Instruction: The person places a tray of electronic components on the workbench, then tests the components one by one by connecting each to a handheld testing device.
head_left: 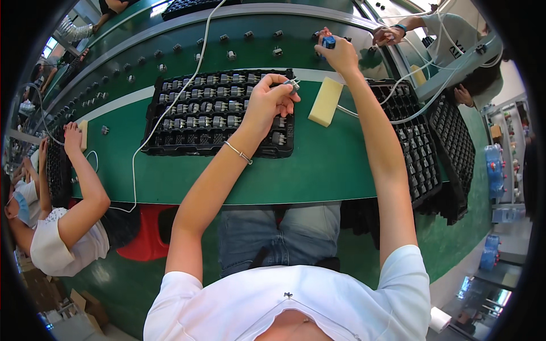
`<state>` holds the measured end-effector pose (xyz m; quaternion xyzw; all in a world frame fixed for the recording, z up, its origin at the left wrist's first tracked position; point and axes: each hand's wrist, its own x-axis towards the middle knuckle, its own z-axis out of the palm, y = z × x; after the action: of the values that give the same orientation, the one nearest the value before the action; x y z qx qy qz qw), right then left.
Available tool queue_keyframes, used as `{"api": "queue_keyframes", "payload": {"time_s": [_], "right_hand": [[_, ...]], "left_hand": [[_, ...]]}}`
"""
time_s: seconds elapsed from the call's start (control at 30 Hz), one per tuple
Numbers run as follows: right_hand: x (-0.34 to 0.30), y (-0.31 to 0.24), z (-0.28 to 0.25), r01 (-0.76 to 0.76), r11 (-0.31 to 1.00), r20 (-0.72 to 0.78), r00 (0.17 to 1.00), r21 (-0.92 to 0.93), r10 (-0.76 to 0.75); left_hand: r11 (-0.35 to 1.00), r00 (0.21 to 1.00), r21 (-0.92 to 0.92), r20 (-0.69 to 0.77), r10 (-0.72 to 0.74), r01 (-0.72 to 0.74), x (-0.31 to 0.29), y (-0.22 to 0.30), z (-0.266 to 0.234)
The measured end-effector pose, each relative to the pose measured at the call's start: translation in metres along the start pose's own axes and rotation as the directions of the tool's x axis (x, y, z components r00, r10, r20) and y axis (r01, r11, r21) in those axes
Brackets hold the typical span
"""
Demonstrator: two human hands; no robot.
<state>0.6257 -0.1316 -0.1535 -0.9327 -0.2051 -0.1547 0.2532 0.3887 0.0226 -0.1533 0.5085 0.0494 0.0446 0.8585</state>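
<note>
White shirt (239, 298) | black tray (210, 152): grey components (219, 121) in rows

on my feed: factory assembly line. green bench (318, 184), black tray (187, 152) of small parts (207, 107), more parts along a belt (253, 55), co-workers (68, 244) either side.

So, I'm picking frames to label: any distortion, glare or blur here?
In the head view, the far rail bows and the corners go black; also in the head view, the left window looks washed out; there too, the left hand and right hand look fairly sharp, the shelves softer.
</note>
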Motion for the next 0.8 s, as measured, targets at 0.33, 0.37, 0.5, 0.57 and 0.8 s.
{"api": "queue_keyframes", "payload": {"time_s": [0.33, 0.37, 0.5, 0.57, 0.8], "right_hand": [[-0.138, -0.054, -0.074, -0.347, 0.468, 0.394, 0.919, 0.813, -0.002], [-0.141, -0.05, -0.074, -0.352, 0.464, 0.396, 0.918, 0.813, 0.004], [-0.148, -0.038, -0.076, -0.433, 0.254, 0.465, 0.881, 0.865, -0.083], [-0.15, -0.032, -0.073, -0.436, 0.31, 0.48, 0.874, 0.845, -0.076], [-0.152, -0.032, -0.088, -0.55, 0.24, 0.596, 0.776, 0.8, -0.207]], "left_hand": [[0.947, 0.992, 0.296, 0.074, 0.105, -0.123, -0.015, 0.002, 0.021], [0.934, 0.991, 0.333, 0.091, 0.103, -0.127, -0.016, 0.0, 0.022], [0.914, 0.989, 0.382, 0.105, 0.107, -0.139, -0.018, -0.004, 0.026], [0.909, 0.989, 0.393, 0.104, 0.103, -0.136, -0.019, -0.004, 0.029], [0.875, 0.989, 0.467, 0.127, 0.077, -0.128, -0.027, -0.001, 0.032]]}}
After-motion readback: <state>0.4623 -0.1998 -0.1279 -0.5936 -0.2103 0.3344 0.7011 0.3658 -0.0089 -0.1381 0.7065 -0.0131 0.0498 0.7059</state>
